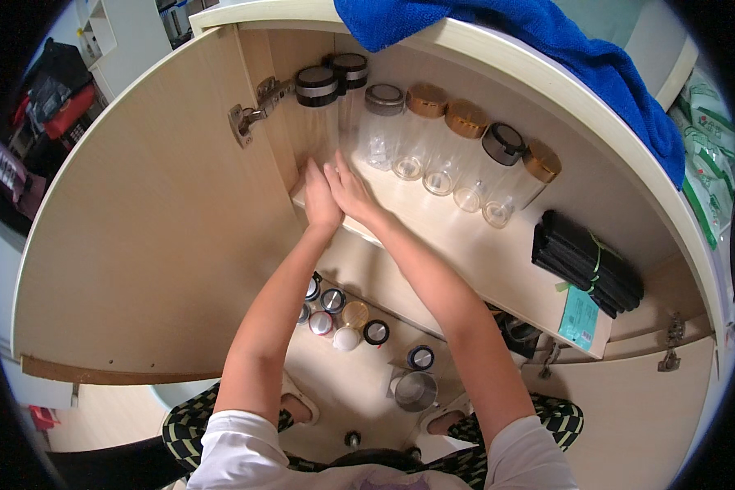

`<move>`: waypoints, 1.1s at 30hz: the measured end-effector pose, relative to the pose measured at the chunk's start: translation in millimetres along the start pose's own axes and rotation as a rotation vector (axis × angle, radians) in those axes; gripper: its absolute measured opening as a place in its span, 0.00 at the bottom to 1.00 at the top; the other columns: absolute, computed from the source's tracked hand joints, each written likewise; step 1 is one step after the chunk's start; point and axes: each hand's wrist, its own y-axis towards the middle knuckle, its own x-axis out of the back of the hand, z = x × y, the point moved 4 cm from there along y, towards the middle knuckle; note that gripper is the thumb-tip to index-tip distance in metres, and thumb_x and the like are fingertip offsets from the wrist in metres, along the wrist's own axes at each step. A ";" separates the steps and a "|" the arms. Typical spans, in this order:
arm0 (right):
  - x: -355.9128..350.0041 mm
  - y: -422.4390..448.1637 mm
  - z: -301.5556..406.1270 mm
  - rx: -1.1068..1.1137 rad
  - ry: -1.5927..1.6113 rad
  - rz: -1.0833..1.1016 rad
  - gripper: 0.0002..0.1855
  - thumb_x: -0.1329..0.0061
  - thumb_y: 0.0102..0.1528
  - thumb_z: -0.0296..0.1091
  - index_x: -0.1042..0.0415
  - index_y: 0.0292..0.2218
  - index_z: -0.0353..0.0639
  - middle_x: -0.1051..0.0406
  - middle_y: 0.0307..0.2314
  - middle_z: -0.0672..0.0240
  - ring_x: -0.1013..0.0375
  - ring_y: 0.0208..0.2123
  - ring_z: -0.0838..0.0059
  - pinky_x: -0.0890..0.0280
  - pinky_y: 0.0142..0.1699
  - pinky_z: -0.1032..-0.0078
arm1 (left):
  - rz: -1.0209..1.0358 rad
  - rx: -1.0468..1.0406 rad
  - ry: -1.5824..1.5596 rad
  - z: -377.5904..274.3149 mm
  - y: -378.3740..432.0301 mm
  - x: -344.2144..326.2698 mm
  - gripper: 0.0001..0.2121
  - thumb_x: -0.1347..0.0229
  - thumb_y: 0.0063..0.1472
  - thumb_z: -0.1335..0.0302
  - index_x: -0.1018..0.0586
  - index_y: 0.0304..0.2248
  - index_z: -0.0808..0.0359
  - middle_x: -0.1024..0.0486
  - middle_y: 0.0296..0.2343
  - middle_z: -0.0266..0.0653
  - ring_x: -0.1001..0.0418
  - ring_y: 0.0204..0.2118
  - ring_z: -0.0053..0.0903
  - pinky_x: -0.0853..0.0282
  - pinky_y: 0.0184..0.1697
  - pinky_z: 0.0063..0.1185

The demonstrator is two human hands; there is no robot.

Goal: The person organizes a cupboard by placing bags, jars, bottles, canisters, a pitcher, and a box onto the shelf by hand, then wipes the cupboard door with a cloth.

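Note:
Both of my hands reach to the left end of a cabinet shelf (416,245), at the foot of a clear bottle with a black and silver lid (316,86). My left hand (321,196) and my right hand (350,190) are close together, fingers extended; their palm sides are partly hidden, and whether they touch the bottle I cannot tell. To the right stands a row of clear bottles, among them one with a grey lid (384,100), one with an orange-brown lid (427,100) and one with a black flip lid (503,144).
The cabinet door (153,233) stands open at left. A black rolled bundle (588,263) and a teal packet (579,318) lie at the shelf's right end. A blue towel (527,37) hangs over the top. Lidded jars (355,314) and a clear pitcher (415,392) stand below.

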 end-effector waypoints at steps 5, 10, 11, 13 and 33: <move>0.2 3.7 -7.3 0.097 0.019 -0.139 0.36 0.73 0.60 0.53 0.59 0.60 0.34 0.53 0.57 0.46 0.50 0.58 0.50 0.53 0.61 0.67 | 0.010 0.017 0.060 -4.3 1.2 -5.1 0.29 0.56 0.61 0.64 0.49 0.56 0.76 0.41 0.50 0.62 0.40 0.52 0.51 0.42 0.53 0.34; -2.4 3.2 -8.4 0.049 -0.011 -0.144 0.36 0.73 0.60 0.54 0.58 0.60 0.36 0.52 0.57 0.50 0.50 0.59 0.52 0.54 0.62 0.68 | -0.059 -0.039 0.086 0.9 1.3 -5.8 0.30 0.56 0.61 0.63 0.47 0.55 0.76 0.40 0.49 0.64 0.37 0.49 0.51 0.38 0.50 0.35; 0.4 2.7 -10.8 0.029 -0.022 -0.158 0.36 0.73 0.60 0.54 0.57 0.60 0.36 0.51 0.57 0.51 0.51 0.59 0.52 0.54 0.62 0.68 | -0.075 -0.045 0.090 0.1 1.7 -7.6 0.30 0.55 0.61 0.63 0.47 0.55 0.76 0.41 0.50 0.64 0.37 0.50 0.52 0.39 0.51 0.35; 5.7 -1.0 -10.9 0.007 -0.020 -0.167 0.35 0.72 0.60 0.53 0.55 0.59 0.35 0.50 0.57 0.49 0.50 0.59 0.52 0.54 0.62 0.68 | -0.073 -0.051 0.099 5.6 -1.8 -12.6 0.30 0.55 0.60 0.64 0.47 0.55 0.77 0.41 0.50 0.65 0.38 0.50 0.52 0.40 0.52 0.35; 32.9 -192.4 -24.1 -0.029 0.173 -0.116 0.14 0.54 0.55 0.34 0.28 0.39 0.34 0.25 0.34 0.61 0.27 0.37 0.75 0.33 0.42 0.78 | 0.036 -0.297 -0.162 -13.5 -180.9 6.1 0.17 0.52 0.56 0.79 0.31 0.46 0.69 0.41 0.53 0.52 0.37 0.52 0.42 0.36 0.51 0.29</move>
